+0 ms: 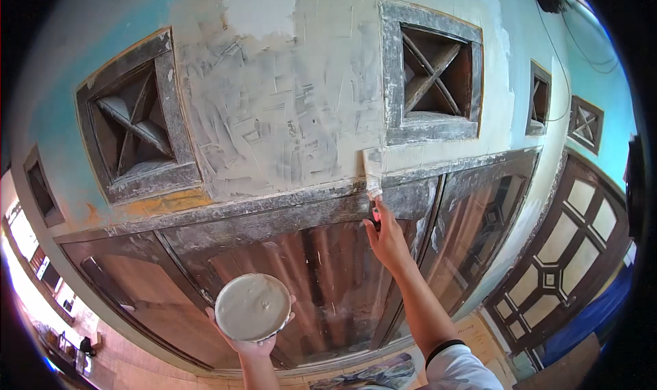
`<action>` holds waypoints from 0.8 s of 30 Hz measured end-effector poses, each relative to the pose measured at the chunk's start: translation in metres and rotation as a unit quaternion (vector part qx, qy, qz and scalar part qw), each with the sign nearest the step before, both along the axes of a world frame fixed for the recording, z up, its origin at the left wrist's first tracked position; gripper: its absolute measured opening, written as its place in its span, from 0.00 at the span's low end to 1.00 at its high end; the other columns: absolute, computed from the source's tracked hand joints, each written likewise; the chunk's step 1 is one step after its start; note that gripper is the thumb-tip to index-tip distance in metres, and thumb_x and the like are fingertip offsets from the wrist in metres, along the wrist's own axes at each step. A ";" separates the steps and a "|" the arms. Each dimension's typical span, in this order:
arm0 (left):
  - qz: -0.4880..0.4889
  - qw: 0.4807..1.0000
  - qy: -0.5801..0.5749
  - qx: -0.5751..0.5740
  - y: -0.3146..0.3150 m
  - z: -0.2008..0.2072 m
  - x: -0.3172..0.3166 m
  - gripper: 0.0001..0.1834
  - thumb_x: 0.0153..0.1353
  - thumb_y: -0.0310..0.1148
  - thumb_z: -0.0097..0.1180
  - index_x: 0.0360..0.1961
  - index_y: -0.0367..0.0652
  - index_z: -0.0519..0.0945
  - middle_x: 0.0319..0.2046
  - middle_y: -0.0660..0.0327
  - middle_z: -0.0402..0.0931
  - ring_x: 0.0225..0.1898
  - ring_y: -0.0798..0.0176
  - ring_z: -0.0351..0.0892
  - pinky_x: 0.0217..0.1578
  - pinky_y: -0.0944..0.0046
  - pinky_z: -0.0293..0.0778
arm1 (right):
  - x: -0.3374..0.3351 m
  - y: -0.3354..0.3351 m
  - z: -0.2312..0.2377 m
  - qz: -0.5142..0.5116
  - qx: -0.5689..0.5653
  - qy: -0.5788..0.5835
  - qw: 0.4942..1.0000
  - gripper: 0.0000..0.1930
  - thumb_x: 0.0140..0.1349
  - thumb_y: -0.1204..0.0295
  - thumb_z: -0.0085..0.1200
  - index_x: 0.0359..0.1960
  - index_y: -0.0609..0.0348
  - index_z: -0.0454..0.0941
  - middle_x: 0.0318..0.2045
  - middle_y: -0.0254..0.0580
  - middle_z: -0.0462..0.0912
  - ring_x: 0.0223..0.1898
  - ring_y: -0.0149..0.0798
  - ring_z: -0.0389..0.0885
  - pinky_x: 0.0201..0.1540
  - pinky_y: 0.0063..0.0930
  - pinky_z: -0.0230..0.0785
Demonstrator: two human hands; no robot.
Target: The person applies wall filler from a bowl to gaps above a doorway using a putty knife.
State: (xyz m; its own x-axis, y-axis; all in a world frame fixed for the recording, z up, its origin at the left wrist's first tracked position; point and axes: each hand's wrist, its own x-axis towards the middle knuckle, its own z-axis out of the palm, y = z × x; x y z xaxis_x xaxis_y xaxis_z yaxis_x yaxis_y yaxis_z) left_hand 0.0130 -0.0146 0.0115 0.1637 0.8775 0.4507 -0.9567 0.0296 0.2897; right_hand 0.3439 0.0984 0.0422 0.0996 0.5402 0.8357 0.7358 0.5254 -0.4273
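Observation:
My right hand (388, 236) is closed round the dark handle of a putty knife (372, 169), arm stretched up and forward. Its pale, putty-smeared blade lies against the wall (287, 109) just over the wooden window frame, below and left of a square vent. Low on the left, my left hand (254, 345) cups a round tub of grey putty (253, 306) from beneath, fingers spread round its rim. The putty looks smooth, with a small lump near the middle. Grey, streaky patches of putty cover the wall between the two large vents.
Wooden vents with crossed bars, one at left (133, 120) and one at right (438, 75), are set in the wall. Below runs a wide wooden window (308, 274) with glass panes. A panelled door (561, 253) stands at right; thin cables (558, 55) hang at upper right.

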 end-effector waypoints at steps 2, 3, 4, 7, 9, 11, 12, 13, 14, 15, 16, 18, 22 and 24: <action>-0.005 1.000 -0.005 0.000 0.005 -0.003 0.003 0.57 0.63 0.78 0.42 0.75 0.38 0.58 0.68 0.32 0.62 0.60 0.10 0.66 0.48 0.20 0.79 | 0.004 0.011 -0.014 -0.023 -0.026 -0.052 0.998 0.35 0.68 0.77 0.60 0.74 0.59 0.56 0.48 0.62 0.79 0.48 0.64 0.82 0.46 0.52 0.78; -0.011 1.000 -0.006 -0.011 0.001 -0.003 0.004 0.57 0.62 0.79 0.42 0.75 0.39 0.58 0.69 0.33 0.62 0.60 0.10 0.66 0.48 0.19 0.79 | 0.003 0.007 -0.025 -0.021 -0.028 -0.052 0.998 0.35 0.68 0.77 0.60 0.74 0.59 0.56 0.48 0.62 0.79 0.48 0.64 0.82 0.46 0.52 0.78; -0.017 1.000 -0.008 -0.023 -0.002 -0.003 0.004 0.57 0.62 0.79 0.41 0.75 0.40 0.58 0.69 0.33 0.61 0.60 0.10 0.66 0.48 0.18 0.78 | 0.003 -0.001 -0.041 -0.007 -0.024 -0.046 0.999 0.34 0.69 0.77 0.59 0.74 0.58 0.56 0.49 0.62 0.79 0.49 0.63 0.83 0.46 0.51 0.78; -0.013 0.999 -0.006 -0.041 -0.001 -0.010 0.006 0.57 0.62 0.80 0.39 0.76 0.41 0.58 0.70 0.35 0.61 0.60 0.10 0.66 0.48 0.16 0.77 | -0.003 -0.036 -0.081 0.044 -0.031 -0.006 0.999 0.31 0.72 0.75 0.56 0.74 0.55 0.57 0.47 0.58 0.79 0.46 0.58 0.83 0.42 0.48 0.78; -0.006 0.998 -0.001 -0.063 0.000 -0.017 0.007 0.58 0.62 0.80 0.38 0.76 0.41 0.58 0.70 0.35 0.61 0.60 0.10 0.66 0.48 0.16 0.76 | -0.009 -0.072 -0.084 0.075 -0.048 0.033 0.995 0.29 0.74 0.73 0.54 0.74 0.53 0.58 0.45 0.54 0.79 0.42 0.53 0.84 0.39 0.45 0.78; -0.041 0.998 0.030 -0.048 0.006 -0.025 0.013 0.57 0.62 0.80 0.37 0.75 0.42 0.59 0.70 0.37 0.62 0.60 0.11 0.67 0.47 0.15 0.76 | -0.016 -0.106 -0.072 0.382 -0.188 0.391 0.816 0.24 0.77 0.69 0.50 0.71 0.52 0.63 0.42 0.44 0.77 0.34 0.40 0.78 0.32 0.38 0.73; -0.039 0.998 0.030 -0.049 0.010 -0.031 0.018 0.57 0.62 0.80 0.37 0.75 0.42 0.59 0.70 0.37 0.62 0.60 0.11 0.67 0.47 0.15 0.76 | -0.014 -0.111 -0.074 0.383 -0.190 0.391 0.815 0.24 0.77 0.69 0.50 0.71 0.52 0.63 0.42 0.44 0.77 0.34 0.40 0.78 0.32 0.38 0.73; -0.017 0.996 0.047 -0.072 0.014 -0.039 0.024 0.56 0.62 0.80 0.37 0.75 0.43 0.61 0.70 0.38 0.63 0.60 0.13 0.68 0.47 0.14 0.75 | -0.008 -0.117 -0.076 0.440 -0.208 0.446 0.751 0.22 0.77 0.67 0.49 0.70 0.51 0.64 0.40 0.42 0.76 0.32 0.36 0.73 0.29 0.33 0.70; 0.001 0.994 0.064 -0.094 0.017 -0.043 0.032 0.55 0.62 0.80 0.37 0.74 0.44 0.63 0.69 0.39 0.64 0.60 0.15 0.69 0.46 0.14 0.75 | -0.003 -0.123 -0.078 0.489 -0.220 0.497 0.682 0.20 0.78 0.66 0.48 0.69 0.50 0.66 0.38 0.39 0.75 0.30 0.31 0.69 0.27 0.28 0.66; -0.090 0.991 0.005 -0.097 0.010 -0.026 0.042 0.54 0.62 0.80 0.38 0.73 0.45 0.65 0.68 0.39 0.66 0.59 0.17 0.71 0.46 0.12 0.73 | 0.001 -0.131 -0.077 0.485 -0.245 0.499 0.675 0.18 0.78 0.66 0.48 0.66 0.51 0.69 0.34 0.40 0.75 0.29 0.28 0.70 0.25 0.24 0.60; -0.092 0.991 0.004 -0.096 0.016 -0.023 0.051 0.54 0.62 0.80 0.38 0.73 0.45 0.65 0.68 0.39 0.66 0.59 0.17 0.71 0.46 0.12 0.73 | 0.004 -0.130 -0.082 0.484 -0.244 0.498 0.677 0.18 0.78 0.66 0.48 0.66 0.51 0.69 0.34 0.40 0.75 0.29 0.28 0.70 0.25 0.24 0.60; -0.171 0.981 -0.029 -0.086 0.016 -0.024 0.062 0.53 0.62 0.80 0.39 0.72 0.46 0.66 0.69 0.39 0.66 0.59 0.18 0.71 0.45 0.12 0.74 | 0.007 -0.138 -0.086 0.489 -0.246 0.471 0.692 0.17 0.77 0.67 0.49 0.65 0.52 0.72 0.32 0.39 0.76 0.27 0.26 0.68 0.25 0.21 0.57; -0.198 0.977 0.038 -0.069 0.022 -0.025 0.072 0.51 0.62 0.79 0.41 0.73 0.51 0.67 0.70 0.42 0.64 0.60 0.19 0.69 0.47 0.07 0.67 | 0.022 -0.151 -0.083 0.318 -0.261 0.326 0.851 0.14 0.73 0.69 0.59 0.58 0.56 0.82 0.35 0.36 0.83 0.29 0.26 0.74 0.30 0.22 0.65; -0.191 0.965 -0.036 -0.175 0.033 -0.048 0.072 0.52 0.60 0.80 0.42 0.73 0.53 0.66 0.71 0.42 0.63 0.61 0.17 0.68 0.48 0.05 0.64 | 0.019 -0.159 -0.065 0.267 -0.247 0.312 0.878 0.13 0.70 0.72 0.63 0.55 0.59 0.86 0.33 0.32 0.84 0.32 0.25 0.77 0.35 0.22 0.69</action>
